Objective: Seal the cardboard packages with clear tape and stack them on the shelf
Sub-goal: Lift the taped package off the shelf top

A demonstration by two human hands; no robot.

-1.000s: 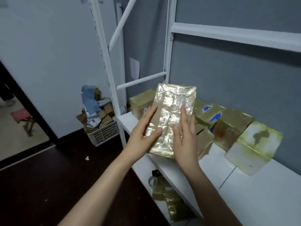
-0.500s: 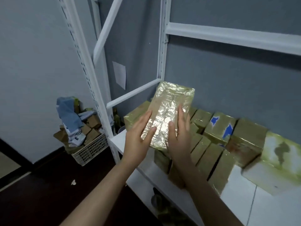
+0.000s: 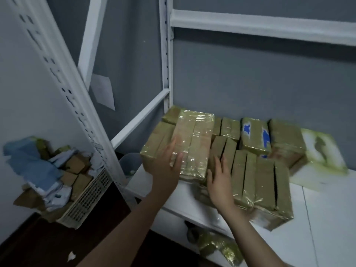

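Observation:
A tape-wrapped cardboard package lies flat on top of other wrapped packages at the left end of the white shelf. My left hand rests with straight fingers on its near left edge. My right hand is flat and open just right of it, touching the front of a neighbouring package. Several more sealed packages stand in rows to the right, one with blue marks.
White shelf posts rise at the left, and a crossbar runs above. A white basket of cardboard scraps and cloth sits on the dark floor at the left. A green-stained white box stands at the shelf's right. Shiny wrapped items lie on the lower shelf.
The package went from held upright in both hands down onto the stack at the shelf's left end. Both hands have loosened to flat fingers. The view moved closer to the shelf.

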